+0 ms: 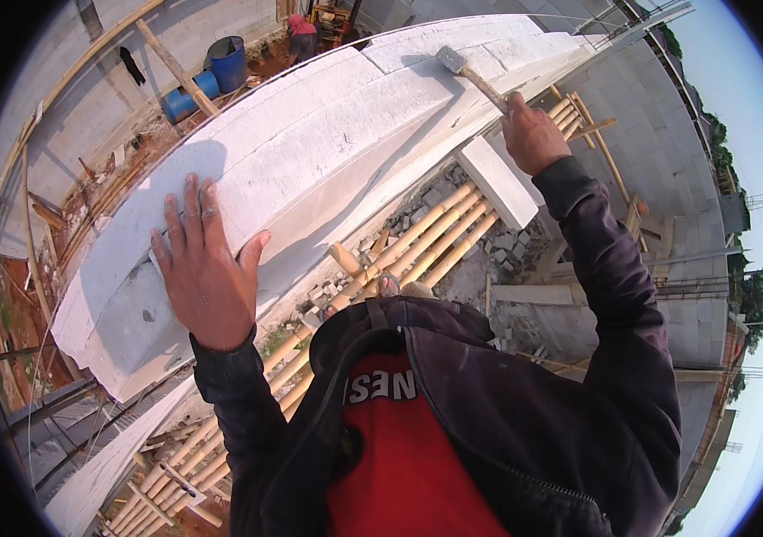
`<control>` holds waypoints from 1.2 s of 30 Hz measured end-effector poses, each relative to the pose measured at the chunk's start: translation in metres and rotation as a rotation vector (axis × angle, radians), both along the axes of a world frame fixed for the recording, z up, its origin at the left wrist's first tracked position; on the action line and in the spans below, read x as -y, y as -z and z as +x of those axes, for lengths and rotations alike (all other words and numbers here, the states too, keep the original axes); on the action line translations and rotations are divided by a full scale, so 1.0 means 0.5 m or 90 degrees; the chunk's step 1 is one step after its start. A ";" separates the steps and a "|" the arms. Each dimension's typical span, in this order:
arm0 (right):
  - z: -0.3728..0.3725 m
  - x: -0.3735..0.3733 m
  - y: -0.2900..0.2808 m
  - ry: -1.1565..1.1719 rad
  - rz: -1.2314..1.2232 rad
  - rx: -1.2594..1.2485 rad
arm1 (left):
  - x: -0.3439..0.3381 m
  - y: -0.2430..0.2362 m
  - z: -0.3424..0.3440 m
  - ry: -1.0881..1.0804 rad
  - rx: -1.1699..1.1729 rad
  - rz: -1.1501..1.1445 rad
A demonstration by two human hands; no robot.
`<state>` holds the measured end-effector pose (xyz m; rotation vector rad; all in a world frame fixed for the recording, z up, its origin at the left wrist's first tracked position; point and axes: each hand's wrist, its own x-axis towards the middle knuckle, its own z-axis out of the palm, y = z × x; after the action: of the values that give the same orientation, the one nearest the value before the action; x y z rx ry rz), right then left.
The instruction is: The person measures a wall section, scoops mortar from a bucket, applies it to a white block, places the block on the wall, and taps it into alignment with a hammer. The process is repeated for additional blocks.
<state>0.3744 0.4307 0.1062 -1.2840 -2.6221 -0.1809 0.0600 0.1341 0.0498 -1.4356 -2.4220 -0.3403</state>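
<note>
A wall of white lightweight blocks (310, 148) runs from lower left to upper right in front of me. My left hand (208, 273) lies with fingers spread on the top of a block near the wall's left end. In my right hand (535, 139) is the handle of a mallet (480, 82), fingers wrapped round it. Its pale, dusty head is over the top of the wall farther right, touching or close to it; I cannot tell which. Below my right hand, a separate white block (498, 183) rests at the ends of bamboo poles.
Bamboo poles (439, 234) form a scaffold platform under me, with a foot on it. Broken block rubble (508, 251) lies below. Beyond the wall are blue barrels (226, 63), a wooden prop (177, 67) and another person (302, 40). A thin string (247, 91) follows the wall.
</note>
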 end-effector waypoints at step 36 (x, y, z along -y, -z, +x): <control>-0.114 0.075 -0.042 0.000 -0.019 -0.027 | 0.004 0.000 -0.010 -0.014 0.006 0.015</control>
<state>0.3174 0.3932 0.1270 -1.2830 -2.5980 -0.1137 0.0548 0.1322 0.0498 -1.3994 -2.4309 -0.3689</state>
